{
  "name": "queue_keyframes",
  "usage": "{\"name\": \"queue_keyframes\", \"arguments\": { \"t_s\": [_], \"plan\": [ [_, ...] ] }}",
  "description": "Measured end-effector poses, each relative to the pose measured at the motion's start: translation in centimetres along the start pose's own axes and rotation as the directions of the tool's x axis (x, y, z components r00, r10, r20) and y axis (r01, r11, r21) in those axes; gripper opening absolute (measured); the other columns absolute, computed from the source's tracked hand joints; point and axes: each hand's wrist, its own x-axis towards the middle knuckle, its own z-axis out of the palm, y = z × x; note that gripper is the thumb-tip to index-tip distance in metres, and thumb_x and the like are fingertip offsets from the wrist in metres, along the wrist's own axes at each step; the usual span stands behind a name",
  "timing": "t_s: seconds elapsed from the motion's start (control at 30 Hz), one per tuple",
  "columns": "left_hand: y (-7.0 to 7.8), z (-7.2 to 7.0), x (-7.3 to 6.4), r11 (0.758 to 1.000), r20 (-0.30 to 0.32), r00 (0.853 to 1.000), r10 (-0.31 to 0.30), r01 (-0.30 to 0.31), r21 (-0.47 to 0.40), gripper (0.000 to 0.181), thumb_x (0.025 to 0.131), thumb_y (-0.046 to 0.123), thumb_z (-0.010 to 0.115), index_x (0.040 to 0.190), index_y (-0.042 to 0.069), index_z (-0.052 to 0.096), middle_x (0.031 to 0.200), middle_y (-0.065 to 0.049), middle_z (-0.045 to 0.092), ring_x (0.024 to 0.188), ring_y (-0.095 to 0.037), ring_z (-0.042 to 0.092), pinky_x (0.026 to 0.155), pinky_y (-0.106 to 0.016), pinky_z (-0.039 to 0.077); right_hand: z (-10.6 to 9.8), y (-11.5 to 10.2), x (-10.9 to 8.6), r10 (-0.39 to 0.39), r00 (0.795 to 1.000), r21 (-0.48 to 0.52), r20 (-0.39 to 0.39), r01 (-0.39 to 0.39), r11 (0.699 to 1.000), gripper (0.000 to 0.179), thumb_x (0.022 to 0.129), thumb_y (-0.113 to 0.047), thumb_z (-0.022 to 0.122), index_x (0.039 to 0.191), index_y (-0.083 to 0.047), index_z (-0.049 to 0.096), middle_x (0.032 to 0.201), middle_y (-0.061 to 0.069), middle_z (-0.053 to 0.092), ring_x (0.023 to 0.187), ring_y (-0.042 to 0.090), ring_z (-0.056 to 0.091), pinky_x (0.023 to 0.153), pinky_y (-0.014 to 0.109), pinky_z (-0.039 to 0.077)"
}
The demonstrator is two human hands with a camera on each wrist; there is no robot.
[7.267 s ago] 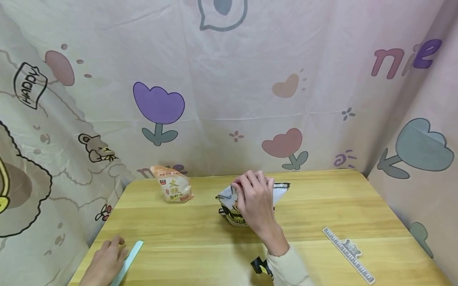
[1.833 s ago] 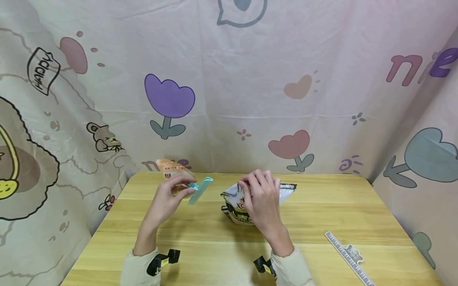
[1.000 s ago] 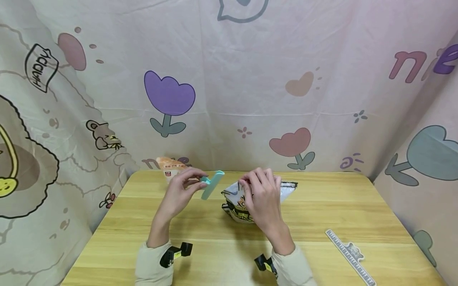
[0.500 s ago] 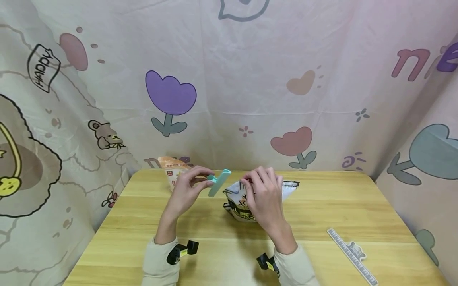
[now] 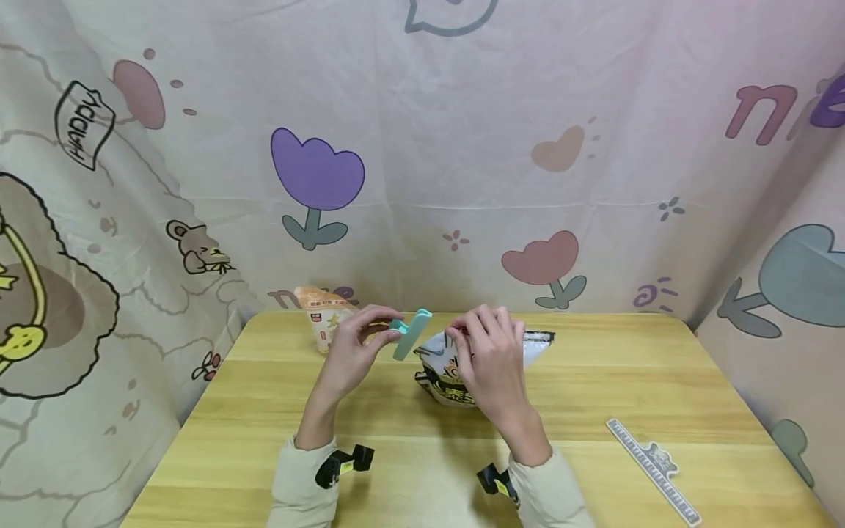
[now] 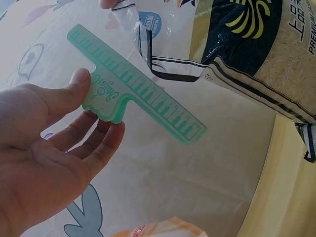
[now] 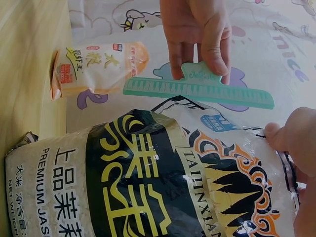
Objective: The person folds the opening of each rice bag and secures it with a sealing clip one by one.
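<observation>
My left hand [image 5: 355,345] pinches a mint-green bag clip [image 6: 138,86] by its handle, thumb on one side and fingers on the other. The clip's long bar, marked like piano keys, hangs in the air just left of the rice bag [image 7: 133,173]. That bag stands upright on the table, clear plastic with a black and gold label and rice showing inside. My right hand [image 5: 494,359] grips the bag's top edge, with the thumb [image 7: 279,136] on the near face; the fingers behind it are mostly hidden.
A smaller orange and white packet [image 7: 98,69] stands at the back left of the wooden table [image 5: 218,440], partly behind my left hand in the head view. A grey-white clip [image 5: 653,469] lies at the front right. A printed cloth [image 5: 422,147] hangs behind the table.
My left hand has picked the green clip up from the table's front left and carried it right, close to the rice bag. My right hand keeps its grip on the bag top.
</observation>
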Motion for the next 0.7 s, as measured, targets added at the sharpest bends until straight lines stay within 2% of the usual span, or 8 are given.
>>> {"name": "queue_keyframes", "arguments": {
  "t_s": [0.13,0.23,0.4,0.53,0.7],
  "plan": [
    [0.1,0.0,-0.1,1.000,-0.006,1.000,0.014,-0.014,-0.019,0.021,0.091,-0.006,0.070,0.113,-0.005,0.071,0.110,-0.016,0.068,0.103,-0.033,0.067,0.096,-0.042,0.054,0.0,0.0,-0.1,0.004,1.000,-0.004,0.000,-0.004,1.000,0.005,0.095,-0.014,0.072,0.094,-0.011,0.069,0.091,-0.001,0.061,0.084,0.024,0.046,0.077,0.042,0.027],
    [0.0,0.2,-0.1,0.999,-0.024,0.999,0.031,-0.032,-0.027,0.021,0.090,-0.007,0.071,0.111,-0.007,0.072,0.106,-0.016,0.068,0.100,-0.031,0.067,0.094,-0.037,0.055,0.1,0.1,-0.2,0.006,1.000,-0.006,0.000,-0.006,1.000,0.005,0.096,-0.015,0.071,0.094,-0.011,0.069,0.091,-0.001,0.061,0.085,0.024,0.047,0.077,0.042,0.028],
    [-0.2,0.8,-0.1,0.996,-0.061,0.994,0.092,-0.093,-0.004,0.019,0.088,-0.007,0.073,0.107,-0.004,0.074,0.099,-0.018,0.067,0.092,-0.024,0.067,0.088,-0.030,0.057,0.1,0.0,-0.2,0.005,1.000,-0.008,-0.004,-0.005,1.000,0.006,0.097,-0.017,0.070,0.094,-0.012,0.069,0.091,-0.001,0.061,0.085,0.024,0.047,0.077,0.042,0.028],
    [-0.3,1.1,-0.1,0.990,-0.086,0.987,0.137,-0.134,0.042,0.018,0.088,-0.004,0.075,0.106,-0.001,0.076,0.094,-0.014,0.069,0.087,-0.019,0.067,0.082,-0.026,0.058,0.0,-0.1,-0.1,0.001,1.000,-0.008,-0.004,-0.001,1.000,0.007,0.098,-0.017,0.069,0.094,-0.012,0.069,0.091,-0.001,0.061,0.085,0.024,0.048,0.077,0.042,0.028],
    [-0.3,1.1,-0.1,0.988,-0.119,0.981,0.152,-0.146,0.055,0.017,0.086,-0.004,0.076,0.103,0.000,0.078,0.089,-0.004,0.069,0.082,-0.017,0.066,0.075,-0.022,0.056,0.1,-0.1,-0.1,0.001,1.000,-0.006,-0.004,-0.001,1.000,0.006,0.098,-0.017,0.069,0.094,-0.012,0.068,0.090,-0.001,0.060,0.085,0.024,0.047,0.077,0.042,0.028]
  ]
}}
